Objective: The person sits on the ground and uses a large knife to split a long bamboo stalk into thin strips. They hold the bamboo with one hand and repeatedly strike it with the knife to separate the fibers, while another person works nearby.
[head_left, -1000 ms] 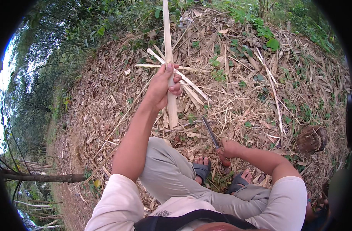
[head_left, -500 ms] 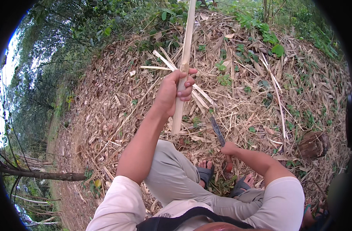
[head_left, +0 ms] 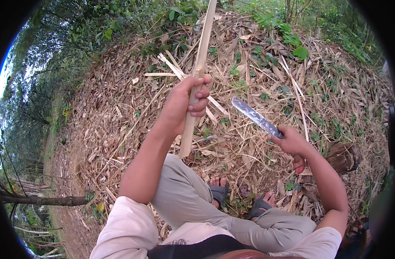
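My left hand (head_left: 186,101) is wrapped round a long pale strip of split bamboo (head_left: 202,47). The strip stands out away from me, its far end running past the top of the view and its near end close to my left knee. A small notch or node shows just above my fingers. In my right hand (head_left: 290,140) is a large knife (head_left: 254,115) with a dark, scuffed blade pointing up and left toward the strip, apart from it. Its reddish handle end shows below my wrist.
Dry leaves and shavings (head_left: 245,151) cover the ground. Several pale split strips (head_left: 171,64) lie crossed beyond my left hand. More long thin strips (head_left: 297,86) lie at the right, near a cut stump (head_left: 342,156). My sandalled feet (head_left: 219,187) are below; a thin trunk (head_left: 46,200) is at left.
My right hand has risen and moved right, lifting the knife from low by my feet and turning its flat blade into view. The left hand keeps its hold on the strip.
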A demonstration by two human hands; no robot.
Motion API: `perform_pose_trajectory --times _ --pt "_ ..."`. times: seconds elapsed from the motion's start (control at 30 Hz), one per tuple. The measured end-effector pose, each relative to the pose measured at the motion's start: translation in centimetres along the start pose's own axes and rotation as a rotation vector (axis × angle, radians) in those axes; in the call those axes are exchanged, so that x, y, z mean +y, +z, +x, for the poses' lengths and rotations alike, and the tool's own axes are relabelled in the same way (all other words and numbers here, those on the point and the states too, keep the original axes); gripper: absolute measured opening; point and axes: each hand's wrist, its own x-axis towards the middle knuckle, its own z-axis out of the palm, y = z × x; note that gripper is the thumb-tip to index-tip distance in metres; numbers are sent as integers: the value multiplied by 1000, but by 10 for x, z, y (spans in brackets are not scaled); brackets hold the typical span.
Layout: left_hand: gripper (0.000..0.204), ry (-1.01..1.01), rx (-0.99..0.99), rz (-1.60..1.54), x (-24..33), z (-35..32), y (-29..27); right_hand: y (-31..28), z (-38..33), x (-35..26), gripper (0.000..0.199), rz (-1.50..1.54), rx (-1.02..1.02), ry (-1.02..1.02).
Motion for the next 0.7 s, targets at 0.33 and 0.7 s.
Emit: perform_pose_trajectory --times 0.33,0.7 --pt "26 107 119 19 -15 5 17 -51 -42 -11 41 275 259 -14" --pt "31 819 351 323 -64 42 71 19 -32 -109 37 1002 17 -275"
